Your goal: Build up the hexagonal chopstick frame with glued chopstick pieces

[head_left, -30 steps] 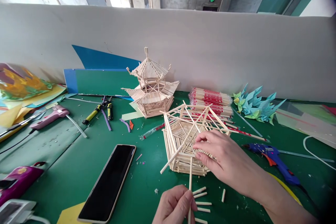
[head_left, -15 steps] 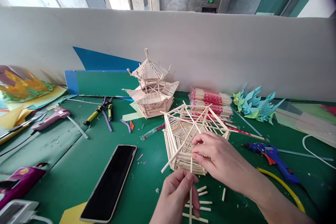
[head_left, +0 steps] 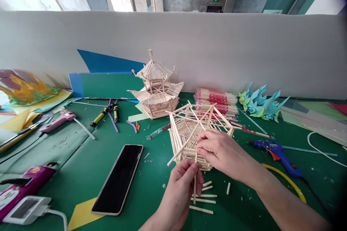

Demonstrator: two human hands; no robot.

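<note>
My left hand (head_left: 187, 178) pinches a thin wooden stick (head_left: 195, 187) upright between thumb and fingers. Just above it, my right hand (head_left: 221, 151) is closed in a pinch near the stick's top end, over the front of a half-built stick model (head_left: 176, 140). What lies between the right fingertips is hidden. The model has a hexagonal base of laid sticks and an open frame of slanted sticks above. One long stick (head_left: 180, 151) slants out over its front left. Several short cut sticks (head_left: 202, 210) lie below my hands.
Behind stands a finished stick pagoda (head_left: 155, 90), beside wrapped stick bundles (head_left: 217, 97). A blue glue gun (head_left: 279, 153) lies right; a phone (head_left: 118, 180), pliers (head_left: 108, 111) and a pink glue gun (head_left: 59, 120) lie left. Blue paper leaves (head_left: 267, 104) sit at the back right.
The view has tilted down slightly, so the table things appear higher. Both hands keep nearly the same pose by the model, and the lower end of the left hand's stick now shows.
</note>
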